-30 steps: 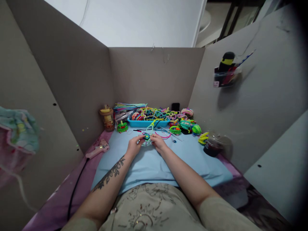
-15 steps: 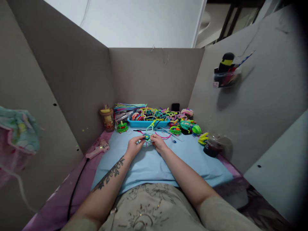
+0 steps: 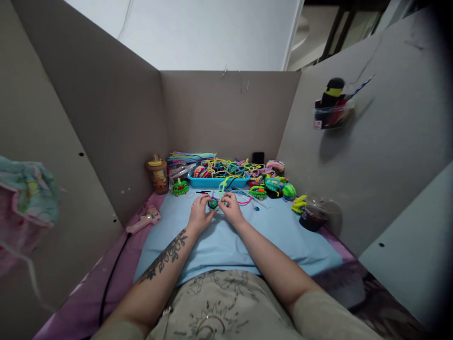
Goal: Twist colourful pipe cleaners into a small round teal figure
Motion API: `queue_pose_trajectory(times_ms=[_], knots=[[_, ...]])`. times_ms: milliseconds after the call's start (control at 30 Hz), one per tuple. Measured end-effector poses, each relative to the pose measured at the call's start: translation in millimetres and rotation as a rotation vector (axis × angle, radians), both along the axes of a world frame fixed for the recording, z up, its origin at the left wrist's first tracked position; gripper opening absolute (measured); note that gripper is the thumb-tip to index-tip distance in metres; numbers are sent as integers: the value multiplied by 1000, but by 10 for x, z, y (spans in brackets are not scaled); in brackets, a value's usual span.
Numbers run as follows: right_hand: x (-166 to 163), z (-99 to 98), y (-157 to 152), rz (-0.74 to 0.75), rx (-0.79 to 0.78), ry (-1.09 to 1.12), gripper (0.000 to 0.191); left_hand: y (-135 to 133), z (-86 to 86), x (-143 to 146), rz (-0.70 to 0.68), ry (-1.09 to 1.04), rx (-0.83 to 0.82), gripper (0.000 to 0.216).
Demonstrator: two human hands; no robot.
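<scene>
Above the blue cloth I hold a small round teal-and-green piece [image 3: 213,203] with a yellow spot at its centre. It looks made of fuzzy pipe cleaner. My left hand [image 3: 200,213] grips its left edge between thumb and fingers. On the opposite edge, my right hand [image 3: 231,208] is pinched closed. A pale green and yellow strand [image 3: 222,184] rises behind the piece toward the tray. Beside my right hand lies a bright pink strand [image 3: 246,201]. What the fingertips press on is partly hidden.
At the back stands a blue tray [image 3: 217,182] heaped with coloured strands. Left of it are a green frog figure [image 3: 180,188] and a lidded cup [image 3: 157,174]. Several fuzzy pieces sit right, near a dark cup [image 3: 313,219]. A pink glue gun [image 3: 145,220] lies left; grey panels enclose the table.
The round piece has turned and tilted in my hands, and its face shows differently. My left fingers now curl more around its edge; my right hand has shifted its grip slightly.
</scene>
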State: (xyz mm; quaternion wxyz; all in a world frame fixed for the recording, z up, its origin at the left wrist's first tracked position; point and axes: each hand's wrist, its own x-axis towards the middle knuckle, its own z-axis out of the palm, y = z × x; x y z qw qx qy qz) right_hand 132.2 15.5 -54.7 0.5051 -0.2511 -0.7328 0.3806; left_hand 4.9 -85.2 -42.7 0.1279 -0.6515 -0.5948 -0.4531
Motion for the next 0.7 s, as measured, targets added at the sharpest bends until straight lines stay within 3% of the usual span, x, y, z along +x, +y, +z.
queue_pose_trajectory(times_ms=[200,433,700], knots=[[-17,-21,-6,39,11,-16,13,0,12,19,-29,22,-45,25],[-29,-18,-47,101,3,-43,12,-38,78,81,37,21,-86,19],[-27,-14,-55,114,24,-74,14,-23,40,73,29,27,-65,10]])
